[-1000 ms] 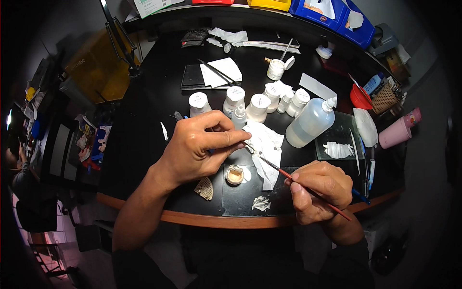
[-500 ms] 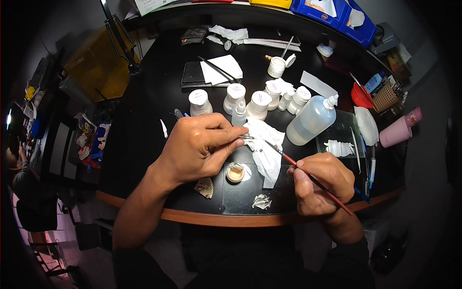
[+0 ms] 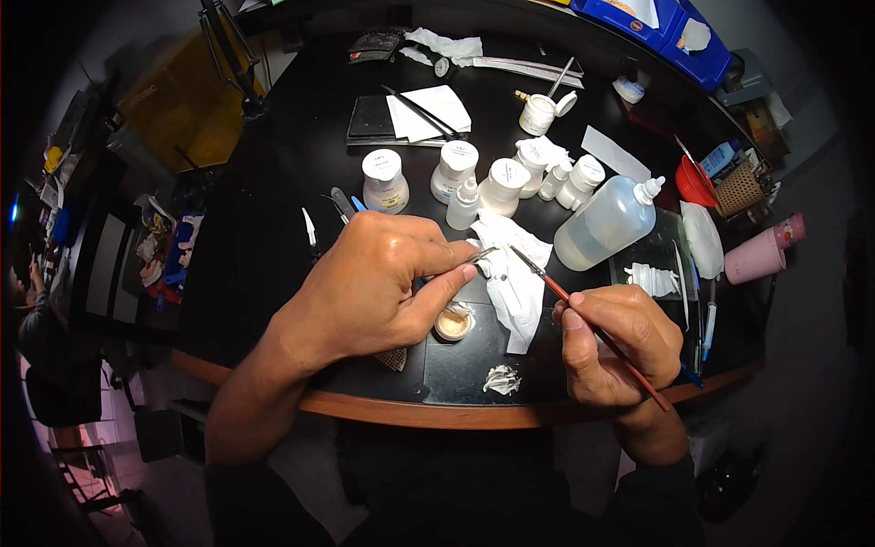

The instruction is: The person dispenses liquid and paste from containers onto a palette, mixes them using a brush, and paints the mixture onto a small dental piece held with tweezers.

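My left hand (image 3: 383, 278) is closed in a pinch on a slim metal instrument (image 3: 484, 256), whose short tip pokes out past the fingertips. Most of it is hidden, and anything at its tip is too small to make out. My right hand (image 3: 620, 346) grips a fine brush (image 3: 552, 288) with a red handle, like a pen. Its dark bristles point up and left, a small gap from the instrument's tip. Beneath both tips lies a crumpled white tissue (image 3: 515, 305). A small open pot of cream-coloured paste (image 3: 452, 324) stands below my left fingers.
White lidded jars (image 3: 386, 185) and a dropper bottle (image 3: 463, 208) stand beyond my hands. A large squeeze bottle (image 3: 597, 228) is at the right. White paste (image 3: 501, 379) is smeared near the wooden table edge (image 3: 437, 416). A red bowl (image 3: 694, 182) and pink cup (image 3: 755, 258) sit farther right.
The brush tip has moved up and left, and the instrument's tip now angles upward. My left hand has shifted slightly right and covers part of the paste pot. The whole view has shifted a little.
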A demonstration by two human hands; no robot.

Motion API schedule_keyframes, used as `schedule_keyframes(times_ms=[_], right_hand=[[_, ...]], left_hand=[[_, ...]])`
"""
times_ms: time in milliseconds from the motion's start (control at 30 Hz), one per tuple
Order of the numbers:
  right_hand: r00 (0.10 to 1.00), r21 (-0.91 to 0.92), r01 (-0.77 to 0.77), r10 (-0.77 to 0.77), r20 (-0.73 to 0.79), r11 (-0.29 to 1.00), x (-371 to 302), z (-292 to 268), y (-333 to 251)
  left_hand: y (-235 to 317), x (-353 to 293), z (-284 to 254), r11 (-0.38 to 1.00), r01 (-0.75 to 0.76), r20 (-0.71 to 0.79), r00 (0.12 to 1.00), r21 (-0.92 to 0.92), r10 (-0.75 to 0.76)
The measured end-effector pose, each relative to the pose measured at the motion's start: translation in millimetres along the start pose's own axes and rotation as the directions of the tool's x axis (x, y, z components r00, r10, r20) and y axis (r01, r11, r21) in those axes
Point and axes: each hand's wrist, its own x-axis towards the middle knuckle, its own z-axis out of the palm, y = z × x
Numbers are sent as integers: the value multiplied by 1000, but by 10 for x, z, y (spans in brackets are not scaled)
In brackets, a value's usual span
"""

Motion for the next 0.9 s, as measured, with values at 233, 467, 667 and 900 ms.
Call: schedule_keyframes(times_ms=[233,467,667,900], right_hand=[[997,-45,64,-62,43,997,33,19,14],[996,-51,58,-54,75,997,43,16,-2],[997,-46,63,-60,56,997,36,14,-2],[995,-41,69,-66,69,997,27,32,14]], left_hand=[[16,2,-13,999,16,40,999,30,-18],[18,4,-20,1000,10,37,999,28,-11],[1,2,-8,1000,-10,11,1000,30,10],[4,-6,-19,999,25,37,999,31,-26]])
